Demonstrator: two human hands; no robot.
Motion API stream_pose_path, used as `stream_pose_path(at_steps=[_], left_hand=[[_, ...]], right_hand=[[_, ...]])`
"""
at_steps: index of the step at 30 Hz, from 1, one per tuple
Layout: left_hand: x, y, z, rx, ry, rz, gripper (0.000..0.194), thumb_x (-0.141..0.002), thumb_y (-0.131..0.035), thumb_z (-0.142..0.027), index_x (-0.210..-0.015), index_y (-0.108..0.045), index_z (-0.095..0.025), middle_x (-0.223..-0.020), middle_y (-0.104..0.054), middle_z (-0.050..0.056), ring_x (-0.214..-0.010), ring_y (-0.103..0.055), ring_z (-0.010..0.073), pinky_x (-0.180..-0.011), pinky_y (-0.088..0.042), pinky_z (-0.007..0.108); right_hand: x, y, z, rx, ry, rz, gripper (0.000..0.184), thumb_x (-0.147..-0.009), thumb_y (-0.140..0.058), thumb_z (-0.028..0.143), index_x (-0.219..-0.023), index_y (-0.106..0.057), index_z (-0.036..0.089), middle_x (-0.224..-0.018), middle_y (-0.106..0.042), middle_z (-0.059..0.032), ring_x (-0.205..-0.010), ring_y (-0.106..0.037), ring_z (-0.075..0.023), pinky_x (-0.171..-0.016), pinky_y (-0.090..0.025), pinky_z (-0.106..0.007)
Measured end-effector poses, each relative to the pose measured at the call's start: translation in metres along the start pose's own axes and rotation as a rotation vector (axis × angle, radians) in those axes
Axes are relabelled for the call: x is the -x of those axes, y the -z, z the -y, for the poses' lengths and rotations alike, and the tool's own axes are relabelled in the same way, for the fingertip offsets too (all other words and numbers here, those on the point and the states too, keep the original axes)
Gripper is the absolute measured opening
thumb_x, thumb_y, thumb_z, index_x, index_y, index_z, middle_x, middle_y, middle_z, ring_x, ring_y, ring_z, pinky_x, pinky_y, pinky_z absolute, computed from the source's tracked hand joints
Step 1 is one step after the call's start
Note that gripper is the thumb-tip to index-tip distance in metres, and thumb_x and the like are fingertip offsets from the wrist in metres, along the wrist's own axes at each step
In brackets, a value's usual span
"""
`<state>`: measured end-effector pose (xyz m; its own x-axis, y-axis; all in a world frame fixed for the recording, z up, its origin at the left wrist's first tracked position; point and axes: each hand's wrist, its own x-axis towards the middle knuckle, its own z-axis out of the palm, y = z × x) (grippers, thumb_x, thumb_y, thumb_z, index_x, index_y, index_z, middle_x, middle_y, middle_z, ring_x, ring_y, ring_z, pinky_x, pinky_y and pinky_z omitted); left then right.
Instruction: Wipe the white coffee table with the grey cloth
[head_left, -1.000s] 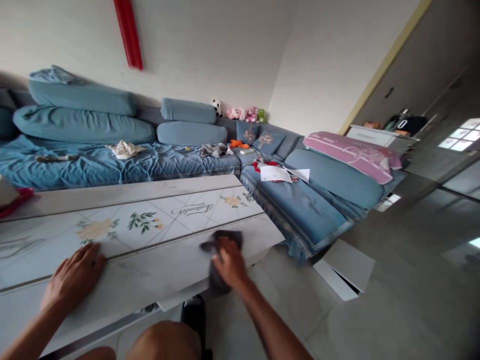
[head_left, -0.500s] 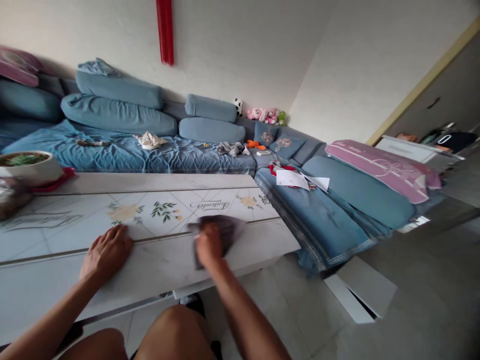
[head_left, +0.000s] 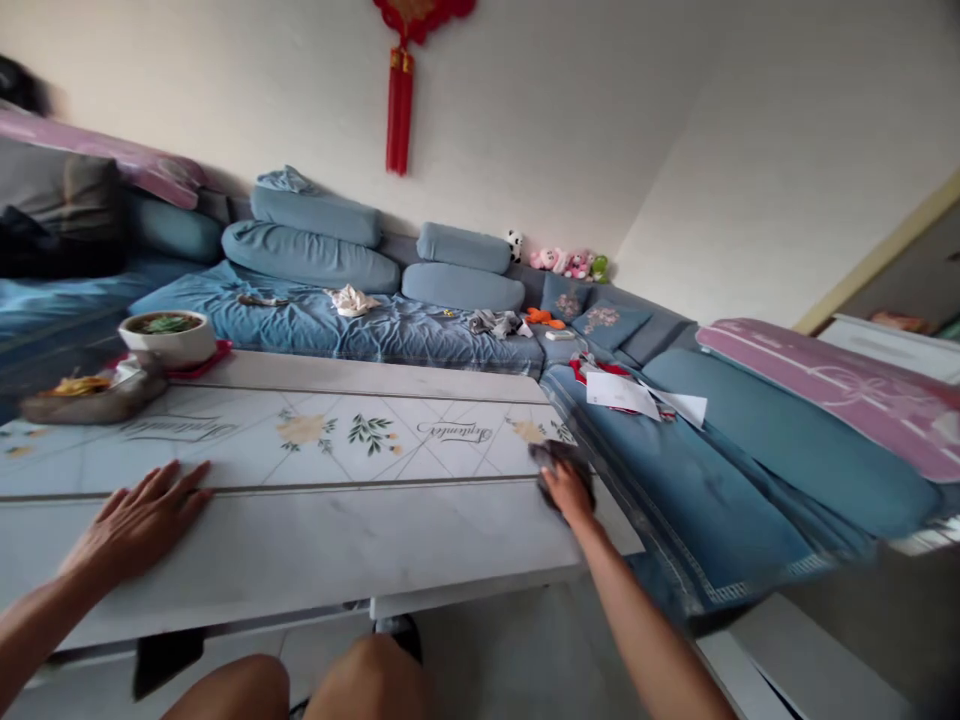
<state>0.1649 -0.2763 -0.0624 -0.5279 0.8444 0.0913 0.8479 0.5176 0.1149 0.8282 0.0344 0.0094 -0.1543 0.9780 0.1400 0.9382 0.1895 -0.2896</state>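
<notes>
Left hand (head_left: 139,525) lying flat on the worktop (head_left: 300,540), near the front edge, fingers (head_left: 161,490) spread wide, holding nothing. Right hand (head_left: 568,495) at the right end of the worktop, fingers (head_left: 555,478) bent around a dark cloth (head_left: 562,462), pressing it on the top, a bit blurry. At the left end of the worktop, a white bowl (head_left: 166,338) with a green plant, on a red mat (head_left: 214,358), and just in front, a brown dish (head_left: 90,403) of food. Behind the worktop, a long blue sofa (head_left: 375,335) with soft toys (head_left: 568,262) in the corner. Right of the worktop, white papers (head_left: 622,395) on the sofa.
</notes>
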Motion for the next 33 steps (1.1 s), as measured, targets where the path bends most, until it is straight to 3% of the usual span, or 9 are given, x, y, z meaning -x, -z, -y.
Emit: stream_pose_path(at_steps=[3, 6, 10, 14, 17, 20, 28, 31, 33], left_hand=[[0.011, 0.008, -0.004, -0.052, 0.041, 0.039, 0.071, -0.119, -0.027, -0.040, -0.183, -0.041, -0.014, -0.190, -0.030, 0.020, -0.179, -0.027, 0.0363, -0.144, -0.023, 0.059], [0.012, 0.012, -0.015, -0.074, 0.050, 0.062, 0.069, -0.121, -0.025, -0.039, -0.184, -0.039, -0.013, -0.191, -0.029, 0.019, -0.180, -0.026, 0.0359, -0.144, -0.020, 0.057], [0.012, 0.014, -0.018, -0.059, 0.053, 0.021, 0.067, -0.122, -0.029, -0.040, -0.183, -0.042, -0.016, -0.190, -0.033, 0.017, -0.179, -0.030, 0.0345, -0.144, -0.024, 0.058], [0.014, 0.017, -0.017, -0.066, 0.065, 0.043, 0.069, -0.123, -0.023, -0.041, -0.183, -0.042, -0.015, -0.191, -0.032, 0.016, -0.179, -0.030, 0.0331, -0.145, -0.023, 0.055], [0.015, 0.018, -0.014, -0.072, 0.066, 0.075, 0.073, -0.122, -0.015, -0.042, -0.185, -0.039, -0.014, -0.192, -0.029, 0.016, -0.180, -0.026, 0.0326, -0.146, -0.020, 0.054], [0.014, 0.012, -0.008, -0.056, 0.053, 0.066, 0.076, -0.122, -0.011, -0.046, -0.185, -0.038, -0.014, -0.193, -0.028, 0.015, -0.180, -0.025, 0.0330, -0.146, -0.020, 0.055], [0.009, -0.015, 0.003, -0.015, 0.010, -0.084, 0.083, -0.119, -0.010, -0.053, -0.180, -0.047, -0.011, -0.188, -0.038, 0.020, -0.178, -0.031, 0.0382, -0.144, -0.024, 0.061], [0.011, -0.019, 0.000, -0.011, -0.005, -0.142, 0.081, -0.119, -0.013, -0.051, -0.177, -0.052, -0.010, -0.185, -0.042, 0.023, -0.175, -0.037, 0.0402, -0.144, -0.024, 0.062], [0.012, -0.018, -0.002, -0.003, -0.018, -0.165, 0.079, -0.120, -0.016, -0.050, -0.176, -0.054, -0.010, -0.184, -0.044, 0.024, -0.174, -0.039, 0.0406, -0.144, -0.024, 0.063]], right_hand=[[-0.028, 0.022, -0.017, 0.085, -0.149, -0.019, 0.052, -0.108, -0.045, 0.021, -0.147, -0.073, 0.000, -0.155, -0.067, -0.0356, -0.152, -0.064, -0.0411, -0.129, -0.049, -0.052], [-0.057, 0.015, 0.032, 0.124, -0.162, -0.014, 0.047, -0.110, -0.043, 0.020, -0.138, -0.075, 0.000, -0.143, -0.071, -0.0354, -0.143, -0.069, -0.0411, -0.123, -0.052, -0.052], [-0.063, -0.046, 0.192, 0.042, 0.125, 0.073, 0.036, -0.116, -0.050, 0.020, -0.137, -0.074, 0.004, -0.143, -0.074, -0.0255, -0.138, -0.070, -0.0296, -0.122, -0.053, -0.042], [0.007, -0.131, 0.385, -0.135, 0.642, 0.264, 0.035, -0.114, -0.070, 0.031, -0.141, -0.076, 0.009, -0.155, -0.074, -0.0146, -0.148, -0.065, -0.0218, -0.127, -0.047, -0.025], [0.054, -0.168, 0.460, -0.242, 0.925, 0.367, 0.052, -0.111, -0.079, 0.044, -0.155, -0.073, 0.017, -0.171, -0.065, -0.0070, -0.160, -0.056, -0.0171, -0.134, -0.040, -0.021], [0.034, -0.167, 0.427, -0.306, 0.946, 0.376, 0.054, -0.110, -0.077, 0.045, -0.161, -0.070, 0.025, -0.175, -0.061, -0.0042, -0.161, -0.057, -0.0200, -0.134, -0.046, -0.031], [-0.120, -0.034, 0.109, -0.008, 0.069, 0.066, 0.053, -0.112, -0.052, 0.030, -0.157, -0.071, 0.011, -0.163, -0.066, -0.0257, -0.157, -0.061, -0.0348, -0.134, -0.046, -0.046], [-0.137, -0.005, 0.067, 0.123, -0.159, 0.006, 0.042, -0.113, -0.059, 0.036, -0.142, -0.076, 0.011, -0.144, -0.076, -0.0255, -0.142, -0.071, -0.0377, -0.126, -0.053, -0.055], [-0.149, -0.008, 0.082, 0.166, -0.204, -0.006, 0.039, -0.114, -0.066, 0.041, -0.138, -0.076, 0.013, -0.137, -0.078, -0.0212, -0.133, -0.074, -0.0354, -0.121, -0.056, -0.058]])
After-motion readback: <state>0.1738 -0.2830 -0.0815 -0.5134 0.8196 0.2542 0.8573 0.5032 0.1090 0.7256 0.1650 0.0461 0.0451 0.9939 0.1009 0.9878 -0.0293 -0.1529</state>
